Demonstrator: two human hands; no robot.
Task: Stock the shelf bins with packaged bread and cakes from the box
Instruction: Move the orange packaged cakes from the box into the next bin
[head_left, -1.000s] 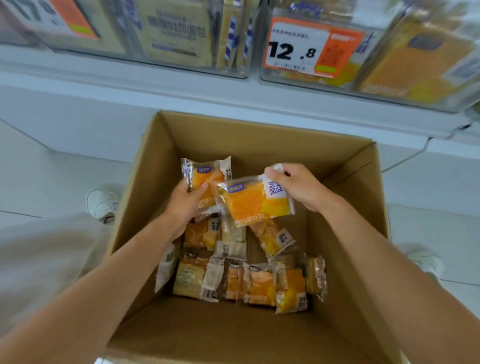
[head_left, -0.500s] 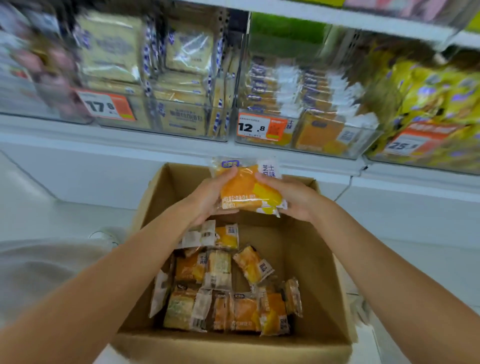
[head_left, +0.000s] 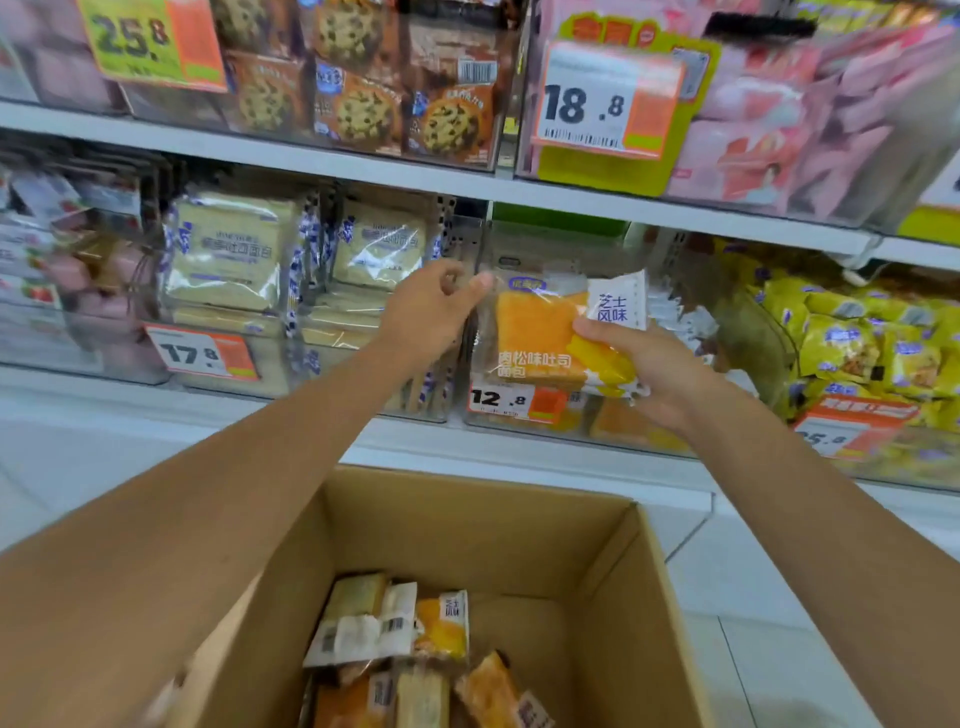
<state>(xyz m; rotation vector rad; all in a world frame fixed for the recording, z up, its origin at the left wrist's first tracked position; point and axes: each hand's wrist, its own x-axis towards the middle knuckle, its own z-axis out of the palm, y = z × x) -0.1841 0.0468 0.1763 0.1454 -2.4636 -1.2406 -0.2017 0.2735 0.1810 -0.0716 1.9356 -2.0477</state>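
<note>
Gripping hand: the right hand (head_left: 662, 376) reaches forward on a nearly straight arm. Its thumb lies on the front of the bread packet (head_left: 545, 338) and its other fingers curl round the packet's right end.
Left hand: the left hand (head_left: 428, 314) is raised to the same height, just beside the packet's left edge. Its fingers are loosely curled and the thumb tip is at the packet's upper left corner. Whether it pinches the film cannot be told.
Packet position: upright in the air, in front of the clear bin (head_left: 628, 434) that carries the 12.8 price tag (head_left: 511, 401).
Packet material: glossy film printed orange and yellow, with a white panel at the upper right and a crimped, serrated end seal. It is flat and roughly square.
Bin: transparent hard plastic with straight walls and similar orange packs inside.
Box: brown cardboard box (head_left: 467, 525), open-topped, with matte inner walls, below both forearms.
Box contents: more sealed packets (head_left: 415, 639) heaped loosely, orange and pale, some showing white barcode labels.
</note>
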